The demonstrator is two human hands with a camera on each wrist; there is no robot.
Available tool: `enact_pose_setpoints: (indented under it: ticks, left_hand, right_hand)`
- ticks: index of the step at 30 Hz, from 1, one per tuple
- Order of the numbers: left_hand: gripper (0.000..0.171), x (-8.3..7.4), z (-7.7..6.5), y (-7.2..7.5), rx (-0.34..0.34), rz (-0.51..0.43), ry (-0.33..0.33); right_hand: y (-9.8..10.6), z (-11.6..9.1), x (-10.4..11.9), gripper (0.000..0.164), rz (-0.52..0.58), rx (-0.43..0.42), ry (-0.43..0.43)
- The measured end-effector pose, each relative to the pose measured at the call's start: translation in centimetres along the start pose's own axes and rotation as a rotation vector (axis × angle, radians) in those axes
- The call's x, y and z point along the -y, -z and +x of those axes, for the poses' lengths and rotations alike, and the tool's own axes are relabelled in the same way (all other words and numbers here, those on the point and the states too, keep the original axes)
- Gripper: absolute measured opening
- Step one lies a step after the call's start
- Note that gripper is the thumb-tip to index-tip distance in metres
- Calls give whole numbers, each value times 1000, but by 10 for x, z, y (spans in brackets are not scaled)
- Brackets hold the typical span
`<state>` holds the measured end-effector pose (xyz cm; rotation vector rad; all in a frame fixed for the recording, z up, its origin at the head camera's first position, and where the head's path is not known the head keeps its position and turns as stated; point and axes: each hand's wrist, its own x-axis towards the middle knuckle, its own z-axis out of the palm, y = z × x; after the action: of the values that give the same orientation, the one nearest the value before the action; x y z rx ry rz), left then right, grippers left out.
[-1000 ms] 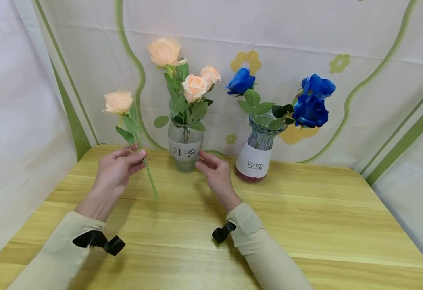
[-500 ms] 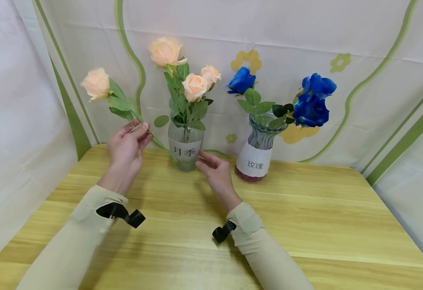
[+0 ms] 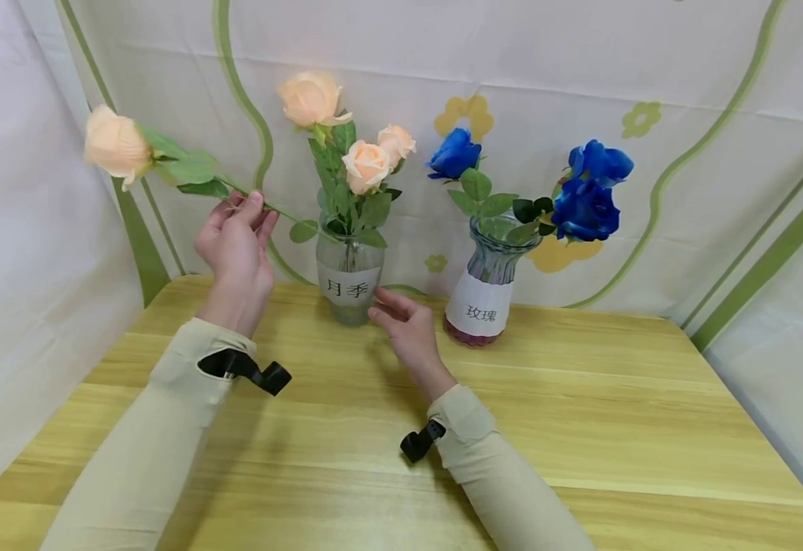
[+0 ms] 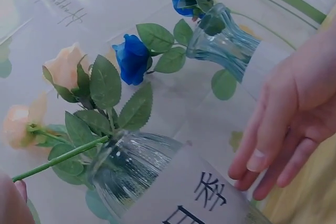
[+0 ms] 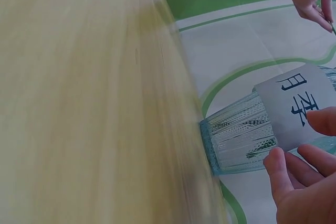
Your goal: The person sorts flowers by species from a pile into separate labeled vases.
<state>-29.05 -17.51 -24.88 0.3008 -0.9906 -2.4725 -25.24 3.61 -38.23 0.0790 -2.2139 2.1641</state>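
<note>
My left hand (image 3: 236,249) pinches the green stem (image 3: 289,216) of a peach artificial rose (image 3: 117,145) between thumb and fingers. The bloom tilts out to the left, and the stem's lower end is right at the mouth of the left glass vase (image 4: 139,161). That vase has a white paper label (image 3: 349,285) with black characters and holds several peach roses (image 3: 367,166). At its right side is my right hand (image 3: 411,337), relaxed, fingertips against the glass. In the right wrist view the thumb (image 5: 323,121) lies over the label's edge and the other fingers lie along the vase's side.
A second glass vase (image 3: 501,260) with a white label (image 3: 478,308) and blue roses (image 3: 585,208) stands to the right on the wooden table (image 3: 580,428). Behind the table hangs a pale patterned cloth (image 3: 546,61). Light curtains flank both sides.
My left hand has moved up and toward the left vase. The rose has swung from upright to tilted left, bringing its stem end from over the table to the vase mouth. The right hand stays.
</note>
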Motion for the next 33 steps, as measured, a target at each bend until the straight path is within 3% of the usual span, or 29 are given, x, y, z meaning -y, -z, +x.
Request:
enact_pose_setpoints:
  ticks: [8,15,21,28,33]
  left_hand:
    - [17,-6,11,-14,-41,-39,-69]
    - [16,10,14,-19,-67,40,-110]
    - [12,29,8,-23,-72,233,-130]
    - [11,51,3,-24,-39,510,-99]
    - [15,59,0,-23,-26,577,-126]
  right_hand:
    - [0,-1,-3,41,0,-5,-18]
    - [1,-2,-4,40,10,-5,-33]
    - [0,-2,-3,41,17,3,-33]
    - [1,-1,-1,41,23,9,-28]
    - [2,1,-1,41,22,20,-23]
